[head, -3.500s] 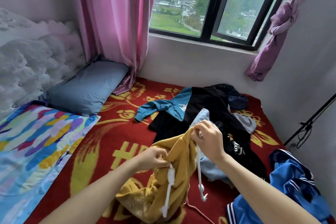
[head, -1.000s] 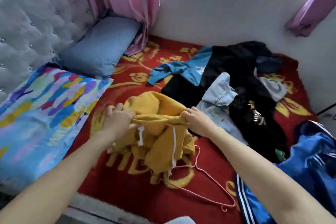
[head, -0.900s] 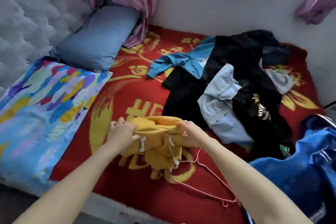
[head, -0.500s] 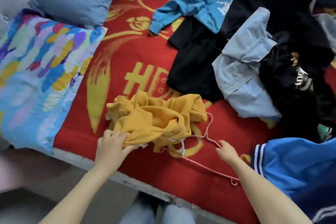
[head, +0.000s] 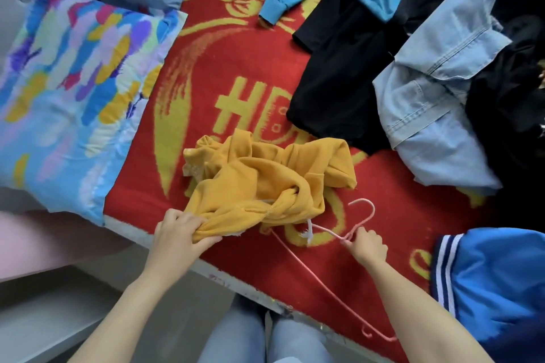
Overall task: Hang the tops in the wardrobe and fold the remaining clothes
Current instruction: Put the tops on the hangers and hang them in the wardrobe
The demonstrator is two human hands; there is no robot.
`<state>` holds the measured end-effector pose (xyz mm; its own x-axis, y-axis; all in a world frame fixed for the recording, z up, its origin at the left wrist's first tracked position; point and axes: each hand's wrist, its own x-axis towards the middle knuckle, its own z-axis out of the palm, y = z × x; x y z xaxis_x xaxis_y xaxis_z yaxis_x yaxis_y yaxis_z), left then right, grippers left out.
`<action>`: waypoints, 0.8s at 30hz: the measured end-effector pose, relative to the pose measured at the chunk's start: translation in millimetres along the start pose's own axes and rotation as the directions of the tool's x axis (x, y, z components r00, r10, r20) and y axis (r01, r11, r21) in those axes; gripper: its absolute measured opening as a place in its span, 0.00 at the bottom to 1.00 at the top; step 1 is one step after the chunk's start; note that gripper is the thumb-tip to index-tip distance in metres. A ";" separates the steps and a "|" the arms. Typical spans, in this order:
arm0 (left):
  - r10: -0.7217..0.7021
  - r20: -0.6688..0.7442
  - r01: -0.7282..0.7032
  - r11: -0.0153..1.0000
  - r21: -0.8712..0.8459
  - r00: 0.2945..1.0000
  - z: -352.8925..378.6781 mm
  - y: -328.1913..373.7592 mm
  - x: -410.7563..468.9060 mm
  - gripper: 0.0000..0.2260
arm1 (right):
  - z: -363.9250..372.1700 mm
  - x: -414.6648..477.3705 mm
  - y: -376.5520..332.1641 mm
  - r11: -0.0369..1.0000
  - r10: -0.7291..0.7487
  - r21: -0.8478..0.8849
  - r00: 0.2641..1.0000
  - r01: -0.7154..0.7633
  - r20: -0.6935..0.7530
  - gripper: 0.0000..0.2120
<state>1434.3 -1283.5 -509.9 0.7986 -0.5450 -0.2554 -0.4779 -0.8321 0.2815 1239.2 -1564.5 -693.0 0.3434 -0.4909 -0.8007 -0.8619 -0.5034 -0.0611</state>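
1. A multicoloured quilt [head: 73, 82] lies along the bed's left edge.
2. The left hand [head: 180, 233] clutches a bunched edge of the yellow hoodie [head: 265, 177] at the bed's near edge.
3. The hoodie lies crumpled on the red blanket [head: 230, 74], just in from that edge.
4. The right hand [head: 367, 247] pinches the neck of the pink hanger [head: 330, 232], which lies against the hoodie's right side.
5. A blue jacket [head: 495, 280] fills the near right corner.

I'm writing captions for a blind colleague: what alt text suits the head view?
A person's left hand grips a crumpled yellow hoodie at the near edge of a red-and-gold blanket, while the right hand pinches a pink wire hanger beside it. A black garment, a pale denim piece and a blue jacket lie nearby.
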 end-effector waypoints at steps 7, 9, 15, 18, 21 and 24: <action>0.159 -0.024 -0.157 0.983 0.091 0.987 -15.4 12.7 3.2 0.15 | -11.8 -38.4 4.5 0.815 -0.093 0.578 0.994 0.045 0.055 0.08; 0.225 -0.004 -0.222 0.964 0.146 0.974 -24.1 16.6 4.0 0.17 | -33.4 -56.1 6.8 0.801 -0.096 0.594 0.995 0.072 0.008 0.09; 0.423 0.058 -0.420 0.857 0.298 0.904 -54.7 20.0 5.7 0.20 | -155.2 -132.9 17.9 0.993 -0.117 -0.062 0.901 0.100 -0.417 0.20; 0.509 0.025 -0.490 0.814 0.312 0.860 -76.1 18.3 10.3 0.20 | -219.0 -183.4 22.4 0.983 -0.182 -0.143 0.710 0.116 -0.681 0.17; 0.612 -0.089 -0.564 0.768 0.303 0.786 -102.9 25.2 18.5 0.12 | -260.7 -227.7 6.0 0.950 -0.231 -0.085 0.494 0.300 -0.839 0.18; 0.673 -0.143 -0.613 0.727 0.311 0.725 -148.6 45.7 23.5 0.12 | -268.3 -267.0 -30.4 0.836 -0.384 -0.227 0.238 0.500 -0.892 0.22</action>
<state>1485.6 -1319.1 -365.6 0.3101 -0.9408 0.1370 -0.9503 -0.3026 0.0733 1273.8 -1608.9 -317.4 0.7456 -0.5577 0.3647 -0.4642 -0.8274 -0.3160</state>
